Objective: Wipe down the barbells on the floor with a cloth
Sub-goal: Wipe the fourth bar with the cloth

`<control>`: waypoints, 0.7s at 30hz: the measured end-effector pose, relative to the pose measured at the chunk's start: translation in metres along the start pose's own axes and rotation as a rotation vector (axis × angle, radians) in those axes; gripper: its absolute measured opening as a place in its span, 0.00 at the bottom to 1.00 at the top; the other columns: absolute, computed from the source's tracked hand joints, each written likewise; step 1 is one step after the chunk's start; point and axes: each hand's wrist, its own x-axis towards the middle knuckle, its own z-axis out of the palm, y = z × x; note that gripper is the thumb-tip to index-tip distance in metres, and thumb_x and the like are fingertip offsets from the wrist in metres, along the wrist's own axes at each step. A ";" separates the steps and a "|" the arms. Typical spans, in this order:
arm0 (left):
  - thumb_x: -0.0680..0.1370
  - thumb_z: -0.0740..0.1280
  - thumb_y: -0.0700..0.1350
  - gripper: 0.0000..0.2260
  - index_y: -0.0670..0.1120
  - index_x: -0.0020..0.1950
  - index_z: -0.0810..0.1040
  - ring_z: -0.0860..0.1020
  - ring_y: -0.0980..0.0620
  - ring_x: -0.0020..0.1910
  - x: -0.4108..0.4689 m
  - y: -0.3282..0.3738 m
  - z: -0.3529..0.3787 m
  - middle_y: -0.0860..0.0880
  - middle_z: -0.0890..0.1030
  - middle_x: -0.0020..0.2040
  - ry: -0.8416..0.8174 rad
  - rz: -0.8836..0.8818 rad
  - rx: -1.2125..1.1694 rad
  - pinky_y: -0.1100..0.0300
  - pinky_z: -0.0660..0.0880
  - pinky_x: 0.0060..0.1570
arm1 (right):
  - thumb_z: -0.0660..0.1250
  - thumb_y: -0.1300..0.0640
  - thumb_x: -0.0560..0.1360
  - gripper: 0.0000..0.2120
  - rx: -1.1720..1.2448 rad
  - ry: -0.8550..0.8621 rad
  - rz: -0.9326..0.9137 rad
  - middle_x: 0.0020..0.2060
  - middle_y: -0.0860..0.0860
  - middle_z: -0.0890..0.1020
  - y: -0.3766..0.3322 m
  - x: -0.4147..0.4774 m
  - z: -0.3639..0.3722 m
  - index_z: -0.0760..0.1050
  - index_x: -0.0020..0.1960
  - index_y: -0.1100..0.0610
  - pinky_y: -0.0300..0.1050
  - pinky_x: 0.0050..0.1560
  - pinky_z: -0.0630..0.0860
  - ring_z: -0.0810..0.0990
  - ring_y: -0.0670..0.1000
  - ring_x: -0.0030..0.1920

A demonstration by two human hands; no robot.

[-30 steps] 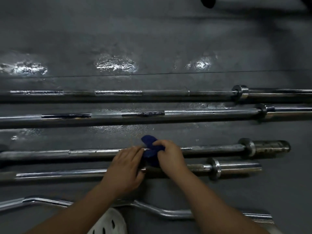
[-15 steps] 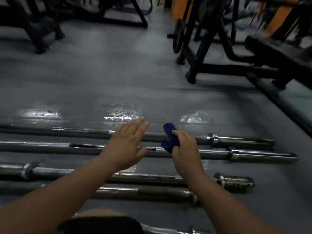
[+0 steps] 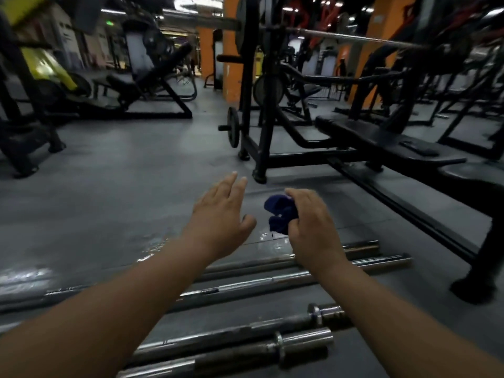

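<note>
Several steel barbells [image 3: 245, 285] lie side by side on the grey floor, running left to right beneath my arms. My right hand [image 3: 311, 225] is raised above them and grips a crumpled dark blue cloth [image 3: 279, 214]. My left hand [image 3: 221, 216] is held out beside it with straight fingers, holding nothing and touching nothing. The nearest two barbells [image 3: 297, 342] show their collars and sleeve ends at the lower right. My forearms hide parts of the bars.
A black weight bench [image 3: 381, 137] and its rack [image 3: 261, 105] with a plate stand just beyond the bars on the right. More gym machines [image 3: 141, 85] sit at the back left. An orange pillar [image 3: 231, 50] rises behind. Wet patches glint on the floor [image 3: 109, 186].
My hands lifted off the near barbell, the right one carrying the cloth. The view tilted up from the floor to the gym room, and both arms now reach forward above the bars.
</note>
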 end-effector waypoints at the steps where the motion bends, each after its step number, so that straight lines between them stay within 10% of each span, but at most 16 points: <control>1: 0.80 0.58 0.57 0.35 0.51 0.82 0.45 0.49 0.48 0.80 0.009 0.005 0.006 0.49 0.46 0.82 0.000 0.011 0.017 0.47 0.52 0.77 | 0.60 0.73 0.70 0.29 -0.012 0.001 0.012 0.63 0.52 0.73 0.008 0.002 0.001 0.71 0.69 0.58 0.48 0.64 0.72 0.72 0.52 0.62; 21: 0.80 0.57 0.58 0.35 0.50 0.82 0.45 0.48 0.47 0.80 0.087 0.079 0.084 0.48 0.46 0.82 -0.005 -0.081 0.047 0.48 0.49 0.76 | 0.60 0.74 0.71 0.27 0.037 -0.085 -0.026 0.61 0.54 0.75 0.116 0.068 0.001 0.72 0.68 0.60 0.42 0.63 0.68 0.72 0.52 0.61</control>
